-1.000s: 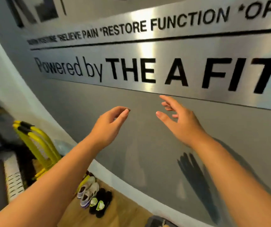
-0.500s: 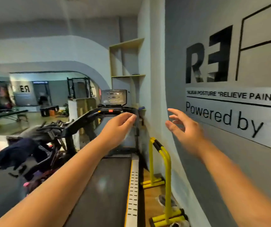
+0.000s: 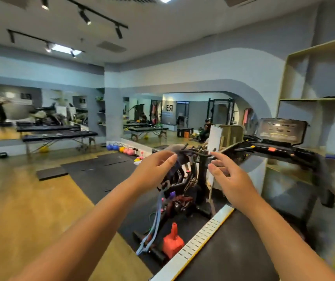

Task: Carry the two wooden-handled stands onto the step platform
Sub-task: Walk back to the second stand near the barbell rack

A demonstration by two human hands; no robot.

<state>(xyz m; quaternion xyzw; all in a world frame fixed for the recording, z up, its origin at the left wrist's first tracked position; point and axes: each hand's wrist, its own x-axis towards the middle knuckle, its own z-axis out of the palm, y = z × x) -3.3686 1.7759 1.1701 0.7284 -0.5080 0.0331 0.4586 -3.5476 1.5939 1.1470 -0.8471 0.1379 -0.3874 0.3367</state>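
Glossy wood floor (image 3: 20,209); matt black mats (image 3: 93,169).

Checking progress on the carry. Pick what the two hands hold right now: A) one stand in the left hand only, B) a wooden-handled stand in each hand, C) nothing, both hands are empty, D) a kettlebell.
C: the left hand and right hand are raised with loose fingers, gripping nothing.

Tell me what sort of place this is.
Most likely a gym or physiotherapy studio: a treadmill at right, coloured kettlebells on the floor, and padded treatment tables further back.
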